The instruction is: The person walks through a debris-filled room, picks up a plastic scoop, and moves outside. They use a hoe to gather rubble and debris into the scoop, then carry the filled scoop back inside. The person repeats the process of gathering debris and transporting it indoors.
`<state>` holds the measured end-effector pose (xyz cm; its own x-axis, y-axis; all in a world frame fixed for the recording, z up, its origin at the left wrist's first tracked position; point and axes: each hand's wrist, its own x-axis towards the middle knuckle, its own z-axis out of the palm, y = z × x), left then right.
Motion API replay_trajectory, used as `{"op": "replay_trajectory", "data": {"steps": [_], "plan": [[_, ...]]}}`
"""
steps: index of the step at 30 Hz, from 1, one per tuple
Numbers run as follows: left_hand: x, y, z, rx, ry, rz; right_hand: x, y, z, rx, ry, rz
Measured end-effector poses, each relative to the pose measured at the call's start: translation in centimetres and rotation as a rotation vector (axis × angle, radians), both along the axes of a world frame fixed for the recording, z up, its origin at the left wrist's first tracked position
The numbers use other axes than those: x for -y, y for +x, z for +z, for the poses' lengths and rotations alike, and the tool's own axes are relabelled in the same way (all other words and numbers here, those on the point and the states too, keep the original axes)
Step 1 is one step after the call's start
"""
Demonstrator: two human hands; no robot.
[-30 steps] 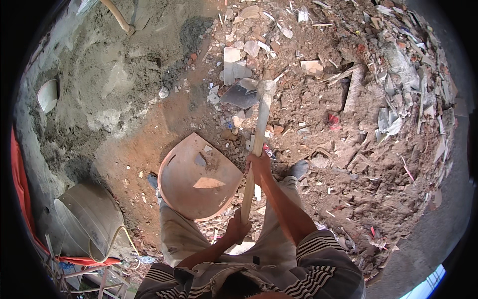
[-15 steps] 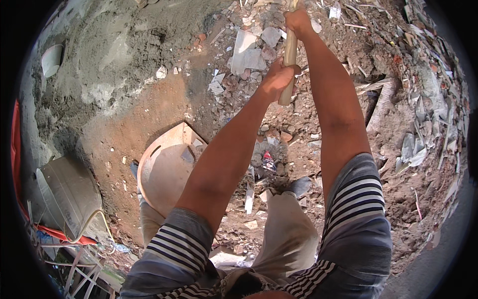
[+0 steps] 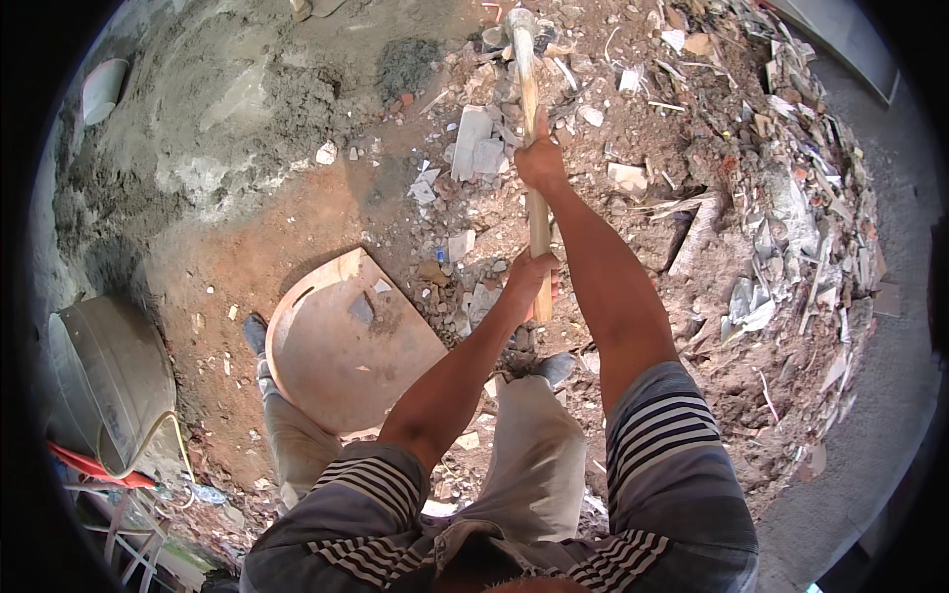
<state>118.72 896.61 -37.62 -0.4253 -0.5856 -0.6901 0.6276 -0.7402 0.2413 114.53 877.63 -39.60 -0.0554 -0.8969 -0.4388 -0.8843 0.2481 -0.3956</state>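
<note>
right hand: i see it clamped round the wooden handle, higher up.
left hand: wrapped tight at the handle's lower end.
hammer head: down among broken rubble.
edges: round pan just left of my legs.
open room: bare dirt to the left.

Tool head: too small and rubble-crowded — you cannot tell its shape.
Handle: your hands cover two stretches.
Bucket: cut off at left edge.
</note>
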Motion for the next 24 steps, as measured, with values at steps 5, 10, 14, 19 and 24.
{"op": "replay_trajectory", "data": {"steps": [5, 10, 14, 19, 24], "plan": [[-7.3, 4.6, 4.4, 0.051, 0.099, -0.052, -8.2, 3.0, 1.2, 0.079, 0.046, -0.099], [-14.3, 8.9, 5.0, 0.017, 0.225, -0.089, -16.1, 8.5, 2.0, 0.068, 0.092, -0.123], [-20.9, 13.3, 7.0, 0.091, 0.229, -0.224, -23.4, 10.1, 3.9, 0.106, 0.148, -0.205], [-30.5, 19.0, 15.1, 0.366, 0.161, -0.527, -34.0, 12.8, 10.4, 0.387, 0.205, -0.479], [-33.6, 21.4, 19.6, 0.582, -0.002, -0.704, -39.0, 14.4, 16.2, 0.638, 0.300, -0.718]]}}
